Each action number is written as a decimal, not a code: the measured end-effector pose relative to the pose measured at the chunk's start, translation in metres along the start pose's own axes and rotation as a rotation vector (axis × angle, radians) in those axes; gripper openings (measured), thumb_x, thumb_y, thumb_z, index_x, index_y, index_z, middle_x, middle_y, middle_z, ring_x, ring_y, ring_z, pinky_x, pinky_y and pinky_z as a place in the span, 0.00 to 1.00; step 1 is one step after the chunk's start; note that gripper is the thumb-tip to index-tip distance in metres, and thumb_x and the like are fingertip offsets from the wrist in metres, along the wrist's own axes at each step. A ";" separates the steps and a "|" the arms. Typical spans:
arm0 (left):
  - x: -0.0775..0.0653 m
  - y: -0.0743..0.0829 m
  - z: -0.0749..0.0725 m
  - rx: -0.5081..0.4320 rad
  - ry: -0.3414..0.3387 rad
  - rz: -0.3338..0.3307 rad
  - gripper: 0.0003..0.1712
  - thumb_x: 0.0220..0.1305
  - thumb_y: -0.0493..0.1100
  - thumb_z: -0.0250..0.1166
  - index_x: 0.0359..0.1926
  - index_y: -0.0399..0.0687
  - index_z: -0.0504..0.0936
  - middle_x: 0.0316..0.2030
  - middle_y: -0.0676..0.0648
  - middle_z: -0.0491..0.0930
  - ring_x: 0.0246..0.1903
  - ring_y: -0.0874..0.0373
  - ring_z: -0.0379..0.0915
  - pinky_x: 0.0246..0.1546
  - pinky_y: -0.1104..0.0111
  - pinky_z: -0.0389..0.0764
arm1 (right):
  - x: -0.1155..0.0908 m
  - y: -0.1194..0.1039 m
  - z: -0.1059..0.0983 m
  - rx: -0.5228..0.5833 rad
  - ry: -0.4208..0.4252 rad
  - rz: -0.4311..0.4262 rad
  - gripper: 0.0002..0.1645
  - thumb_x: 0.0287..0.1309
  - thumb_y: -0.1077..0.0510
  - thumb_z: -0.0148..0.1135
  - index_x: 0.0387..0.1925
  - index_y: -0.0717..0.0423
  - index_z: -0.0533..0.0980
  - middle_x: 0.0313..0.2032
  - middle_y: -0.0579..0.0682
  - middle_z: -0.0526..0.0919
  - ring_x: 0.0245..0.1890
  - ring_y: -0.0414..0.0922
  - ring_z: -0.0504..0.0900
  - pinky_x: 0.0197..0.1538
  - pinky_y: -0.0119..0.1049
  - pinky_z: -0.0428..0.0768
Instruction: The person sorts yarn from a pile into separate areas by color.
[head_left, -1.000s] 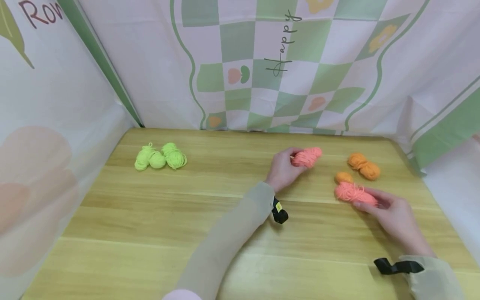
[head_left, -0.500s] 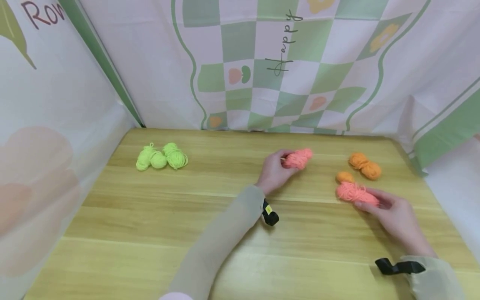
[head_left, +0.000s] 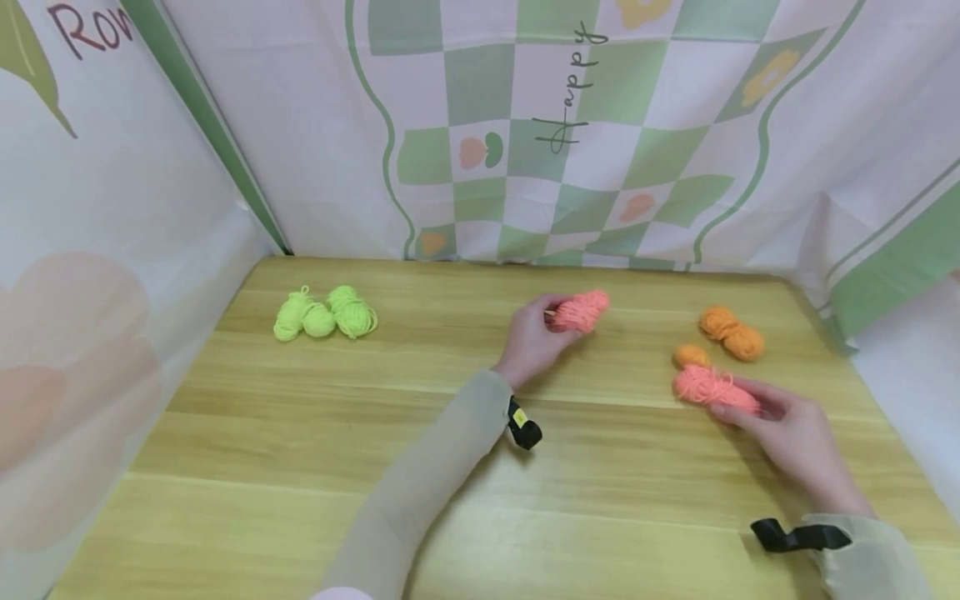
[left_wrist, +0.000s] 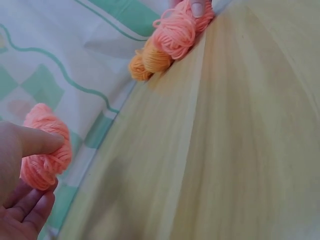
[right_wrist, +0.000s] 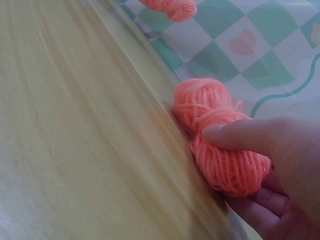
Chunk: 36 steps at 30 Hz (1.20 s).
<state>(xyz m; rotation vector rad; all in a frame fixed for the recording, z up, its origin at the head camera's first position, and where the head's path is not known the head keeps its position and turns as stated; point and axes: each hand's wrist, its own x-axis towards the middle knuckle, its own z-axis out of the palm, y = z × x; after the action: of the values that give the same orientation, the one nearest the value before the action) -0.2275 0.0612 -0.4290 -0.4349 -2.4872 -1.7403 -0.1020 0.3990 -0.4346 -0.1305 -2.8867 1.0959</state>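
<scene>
At a wooden table
Pinches a coral skein in curled left hand, second skein in curled right hand, near orange ball.

2 pnk yarn skeins, 3 vis. orng yarn lumps & 3 grn yarn lumps.

Checked cloth behind 1 wooden table; cut-off lettering, perhaps "Row".
</scene>
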 end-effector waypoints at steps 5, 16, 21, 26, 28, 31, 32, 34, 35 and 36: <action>0.000 -0.001 -0.009 -0.022 0.000 0.004 0.29 0.55 0.37 0.79 0.58 0.41 0.81 0.44 0.49 0.83 0.39 0.63 0.77 0.39 0.76 0.80 | 0.000 0.000 0.000 -0.006 -0.002 0.006 0.43 0.58 0.39 0.73 0.65 0.62 0.75 0.59 0.70 0.77 0.43 0.19 0.66 0.38 0.12 0.67; -0.006 -0.009 -0.020 -0.043 -0.002 0.014 0.28 0.56 0.35 0.78 0.58 0.41 0.81 0.45 0.49 0.82 0.42 0.59 0.77 0.42 0.75 0.80 | 0.000 0.001 0.000 -0.020 0.005 -0.003 0.43 0.58 0.39 0.73 0.65 0.62 0.75 0.58 0.70 0.78 0.43 0.19 0.66 0.38 0.12 0.66; -0.008 -0.012 -0.024 -0.038 -0.002 0.005 0.29 0.56 0.35 0.78 0.59 0.41 0.81 0.46 0.50 0.82 0.44 0.57 0.78 0.42 0.74 0.81 | -0.001 0.001 0.000 -0.022 -0.004 0.007 0.43 0.59 0.39 0.73 0.65 0.63 0.75 0.59 0.71 0.77 0.44 0.20 0.66 0.37 0.12 0.67; -0.010 -0.012 -0.029 -0.033 -0.001 -0.009 0.29 0.56 0.35 0.78 0.59 0.42 0.81 0.47 0.50 0.82 0.44 0.58 0.78 0.43 0.74 0.81 | 0.000 0.000 0.000 -0.026 0.004 0.009 0.43 0.58 0.38 0.73 0.65 0.61 0.75 0.59 0.69 0.77 0.44 0.21 0.67 0.38 0.12 0.66; -0.011 -0.012 -0.031 -0.039 -0.001 -0.011 0.29 0.56 0.35 0.78 0.59 0.42 0.81 0.47 0.50 0.82 0.44 0.57 0.78 0.43 0.74 0.81 | 0.000 0.000 0.001 -0.027 0.007 0.010 0.42 0.58 0.38 0.73 0.65 0.60 0.76 0.59 0.69 0.78 0.44 0.21 0.67 0.38 0.12 0.65; -0.012 -0.012 -0.035 -0.042 0.004 -0.010 0.29 0.57 0.34 0.78 0.59 0.41 0.80 0.48 0.49 0.82 0.45 0.57 0.78 0.44 0.74 0.81 | 0.000 -0.001 0.001 -0.023 0.006 0.013 0.43 0.58 0.38 0.73 0.66 0.60 0.75 0.59 0.69 0.77 0.44 0.22 0.68 0.38 0.12 0.65; -0.012 -0.013 -0.036 -0.043 0.006 -0.007 0.29 0.57 0.34 0.78 0.59 0.41 0.80 0.48 0.49 0.82 0.45 0.57 0.78 0.44 0.74 0.81 | -0.001 -0.001 0.001 -0.020 0.005 0.016 0.43 0.58 0.38 0.73 0.66 0.60 0.75 0.59 0.69 0.77 0.44 0.22 0.68 0.38 0.12 0.65; -0.012 -0.014 -0.039 -0.045 0.009 -0.008 0.29 0.57 0.34 0.78 0.59 0.41 0.80 0.47 0.49 0.82 0.45 0.58 0.77 0.44 0.74 0.81 | -0.001 -0.001 0.001 -0.016 0.004 0.019 0.43 0.58 0.38 0.73 0.66 0.61 0.75 0.59 0.69 0.77 0.44 0.21 0.67 0.38 0.12 0.66; -0.012 -0.015 -0.040 -0.048 0.011 -0.008 0.29 0.56 0.34 0.78 0.59 0.41 0.80 0.47 0.49 0.82 0.45 0.58 0.78 0.44 0.74 0.81 | -0.001 -0.001 0.001 -0.014 0.004 0.020 0.43 0.58 0.38 0.73 0.66 0.61 0.75 0.59 0.69 0.77 0.44 0.21 0.67 0.38 0.12 0.66; -0.013 -0.015 -0.041 -0.051 0.012 -0.009 0.29 0.57 0.34 0.78 0.59 0.41 0.80 0.47 0.49 0.82 0.44 0.58 0.78 0.44 0.74 0.81 | -0.001 -0.001 0.001 -0.013 0.003 0.020 0.43 0.58 0.38 0.73 0.66 0.61 0.75 0.59 0.69 0.77 0.44 0.21 0.67 0.38 0.12 0.66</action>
<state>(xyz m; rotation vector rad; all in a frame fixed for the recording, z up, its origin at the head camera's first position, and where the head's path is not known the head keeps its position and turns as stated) -0.2237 0.0159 -0.4313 -0.4164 -2.4455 -1.8072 -0.1012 0.3979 -0.4349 -0.1617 -2.8966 1.0787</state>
